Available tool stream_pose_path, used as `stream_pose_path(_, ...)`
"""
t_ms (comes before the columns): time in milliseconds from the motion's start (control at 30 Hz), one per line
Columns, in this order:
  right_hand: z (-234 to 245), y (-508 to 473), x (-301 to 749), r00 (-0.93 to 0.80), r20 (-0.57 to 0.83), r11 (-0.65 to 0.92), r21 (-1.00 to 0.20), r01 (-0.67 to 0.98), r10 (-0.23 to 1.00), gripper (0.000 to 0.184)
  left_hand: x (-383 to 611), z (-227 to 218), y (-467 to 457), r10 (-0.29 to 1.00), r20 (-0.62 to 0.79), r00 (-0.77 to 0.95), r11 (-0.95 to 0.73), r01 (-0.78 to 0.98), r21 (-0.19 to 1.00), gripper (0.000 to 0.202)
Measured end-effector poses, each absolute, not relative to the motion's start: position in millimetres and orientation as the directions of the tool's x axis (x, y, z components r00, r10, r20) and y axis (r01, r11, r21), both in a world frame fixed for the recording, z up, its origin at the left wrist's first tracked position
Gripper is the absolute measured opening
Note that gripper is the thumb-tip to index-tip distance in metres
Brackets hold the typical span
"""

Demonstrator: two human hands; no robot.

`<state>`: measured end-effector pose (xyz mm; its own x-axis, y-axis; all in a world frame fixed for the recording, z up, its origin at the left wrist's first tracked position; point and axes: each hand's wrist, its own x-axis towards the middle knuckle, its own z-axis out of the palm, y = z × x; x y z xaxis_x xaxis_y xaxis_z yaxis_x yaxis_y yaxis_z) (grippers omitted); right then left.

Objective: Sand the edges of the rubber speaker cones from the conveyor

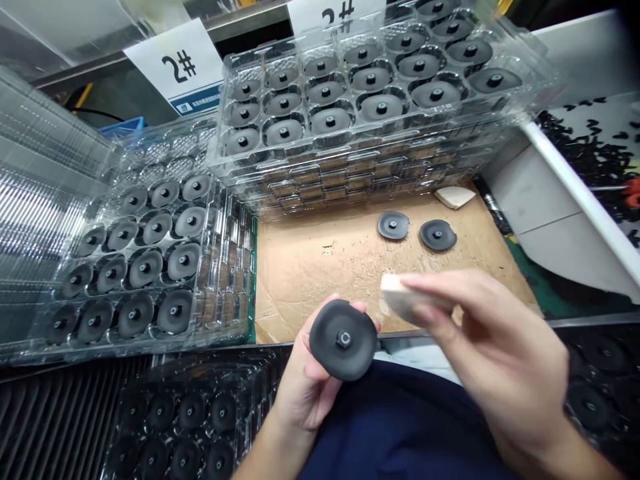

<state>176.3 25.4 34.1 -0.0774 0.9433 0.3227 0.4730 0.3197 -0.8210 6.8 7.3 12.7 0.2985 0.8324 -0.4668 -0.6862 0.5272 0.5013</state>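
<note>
My left hand (311,380) grips a black rounded disc (325,340) with a small raised stud at its centre, face up. Fingers wrap under its edge. To the right, my right hand (490,347) pinches a whitish block (400,300) between thumb and fingers; it looks like a piece of sponge or felt, slightly blurred. The block is apart from the disc. Beyond the hands, two similar discs, a left one (393,225) and a right one (438,235), lie on the cardboard (300,267). Another whitish wedge-shaped piece (455,196) lies behind them.
Stacked clear plastic trays (350,150) with several discs stand at the back, and another tray stack (200,280) at left. Below left is a dark tray (240,400) with discs. A white bin (575,167) edges the right side, beside small black pieces (590,147).
</note>
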Motion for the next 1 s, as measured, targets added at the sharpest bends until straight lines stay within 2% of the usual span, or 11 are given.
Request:
stream_pose_path(67, 42.6, 33.3, 170.1, -0.297, 0.479, 0.564, -0.701, 0.438, 0.826, 0.028, 7.4, 9.9, 6.6, 0.842, -0.47, 0.265, 0.508, -0.684, 0.523, 0.054)
stream_pose_path(133, 40.0, 42.6, 166.0, -0.423, 0.463, 0.625, -0.634, 0.455, 0.779, 0.023, 6.2, 7.8, 6.2, 0.845, -0.485, 0.223, 0.492, -0.677, 0.547, 0.052)
stream_pose_path(200, 32.3, 47.9, 164.6, -0.38, 0.369, 0.529, -0.642, 0.555, 0.848, 0.02, 3.8, 6.7, 5.8, 0.843, -0.502, 0.19, 0.484, -0.675, 0.557, 0.052)
stream_pose_path(267, 26.4, 46.5, 163.9, -0.285, 0.337, 0.441, -0.69, 0.574, 0.897, 0.019, 1.8, 6.2, 5.5, 0.839, -0.513, 0.181, 0.486, -0.675, 0.556, 0.055)
stream_pose_path(367, 24.0, 40.4, 161.8, -0.301, 0.394, 0.493, -0.747, 0.445, 0.868, 0.025, 1.1, 5.0, 5.7, 0.845, -0.505, 0.177, 0.48, -0.667, 0.57, 0.06)
stream_pose_path(433, 21.9, 41.8, 162.2, -0.327, 0.38, 0.496, -0.747, 0.442, 0.865, 0.024, 0.9, 2.9, 6.0, 0.846, -0.503, 0.179, 0.481, -0.665, 0.572, 0.059)
stream_pose_path(567, 3.0, 52.0, 168.6, -0.177, 0.156, 0.23, -0.796, 0.56, 0.972, 0.019, -2.3, -3.0, 5.4, 0.855, -0.479, 0.202, 0.471, -0.69, 0.55, 0.058)
stream_pose_path(700, -35.8, 42.1, 166.5, -0.239, -0.034, 0.106, -0.828, 0.551, 0.97, 0.02, -5.1, -5.0, 5.4, 0.865, -0.472, 0.171, 0.442, -0.704, 0.556, 0.056)
stream_pose_path(833, -54.5, 28.7, 163.3, -0.263, -0.066, 0.093, -0.83, 0.549, 0.963, 0.018, -4.5, -1.0, 8.7, 0.864, -0.489, 0.121, 0.424, -0.699, 0.576, 0.058)
stream_pose_path(933, -27.0, 29.9, 164.4, -0.183, -0.046, 0.06, -0.844, 0.533, 0.982, 0.019, -0.9, 2.9, 11.3, 0.866, -0.489, 0.105, 0.411, -0.706, 0.576, 0.053)
stream_pose_path(1000, 4.4, 31.6, 160.8, -0.13, 0.053, 0.108, -0.878, 0.466, 0.99, 0.019, 2.8, 4.6, 11.6, 0.872, -0.48, 0.093, 0.396, -0.711, 0.581, 0.051)
